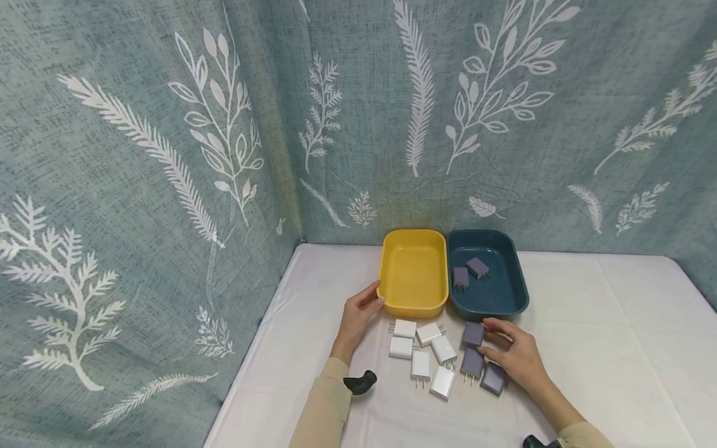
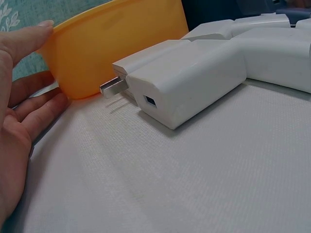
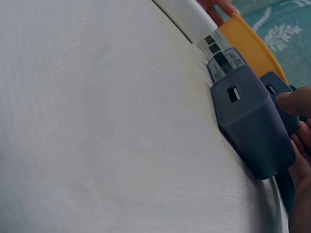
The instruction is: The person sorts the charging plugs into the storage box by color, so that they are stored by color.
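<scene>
My left hand (image 1: 358,315) is at the front left corner of the yellow tray (image 1: 414,312). In the left wrist view its thumb touches the rim and its fingers lie low against the side. In front of the trays lie several white plug chargers (image 1: 421,364), beside three purple chargers (image 1: 493,378). My right hand (image 1: 516,354) holds the rearmost purple charger (image 1: 473,334) at its right side, between thumb and index finger. A nearer purple charger (image 3: 252,121) partly covers that grip in the right wrist view.
A dark blue tray (image 1: 518,298) stands right of the yellow one, with two purple chargers (image 1: 477,267) inside. White cloth (image 1: 605,336) covers the table. A leaf-patterned curtain (image 1: 358,124) hangs behind and along the left.
</scene>
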Available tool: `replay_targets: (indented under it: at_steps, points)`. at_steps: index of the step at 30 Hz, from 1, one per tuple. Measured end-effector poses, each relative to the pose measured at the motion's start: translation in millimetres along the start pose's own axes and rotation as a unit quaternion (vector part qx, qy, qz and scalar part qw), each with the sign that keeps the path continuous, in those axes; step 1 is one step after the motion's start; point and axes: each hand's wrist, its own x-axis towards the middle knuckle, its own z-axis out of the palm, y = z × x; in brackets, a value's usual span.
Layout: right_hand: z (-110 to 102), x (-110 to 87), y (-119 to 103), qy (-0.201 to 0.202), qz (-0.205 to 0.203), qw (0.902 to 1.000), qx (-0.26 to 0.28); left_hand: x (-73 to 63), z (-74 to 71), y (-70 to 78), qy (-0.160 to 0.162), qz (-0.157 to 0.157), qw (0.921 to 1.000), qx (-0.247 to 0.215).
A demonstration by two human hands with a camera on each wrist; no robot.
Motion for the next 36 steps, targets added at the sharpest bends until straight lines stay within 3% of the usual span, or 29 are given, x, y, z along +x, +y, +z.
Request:
replay_targets:
  at_steps: [13,36]
  points:
    - [2,-0.4,-2,0.006,-0.013,0.9996,-0.023,0.1,0.1,0.6,-0.001,0.003,1.0000,-0.003]
    - [4,-2.0,-14,-0.001,-0.038,0.9974,0.061,-1.1,-0.2,0.6,0.004,0.001,0.9999,-0.011]
